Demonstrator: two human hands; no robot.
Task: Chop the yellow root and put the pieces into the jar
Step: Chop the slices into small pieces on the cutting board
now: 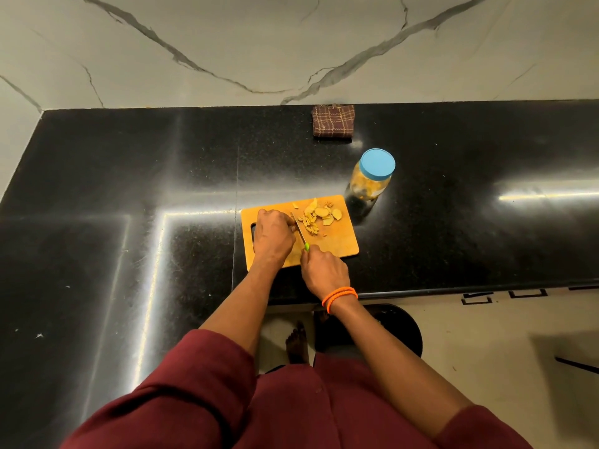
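Sleeves (194, 384) frame the view; chopping on the board (337, 241) is in hand.

Left hand (272, 236) lies curled over the board's left part, fingers bent down at the blade, apparently pinning a root piece; the piece itself is hidden. Knife (299, 233) runs between the hands, blade angled up-left. Right hand (325, 270), wrist in orange bands (340, 294), grips the green handle. Cut pieces (319, 217) lie heaped just right of the blade, on the board's far part. Jar (371, 178) stands off the board's far right corner, blue lid (377, 163) on, yellow contents inside. Cloth (333, 121) sits beyond, well apart. Judged next: finish slicing, then remove the lid before transferring pieces.
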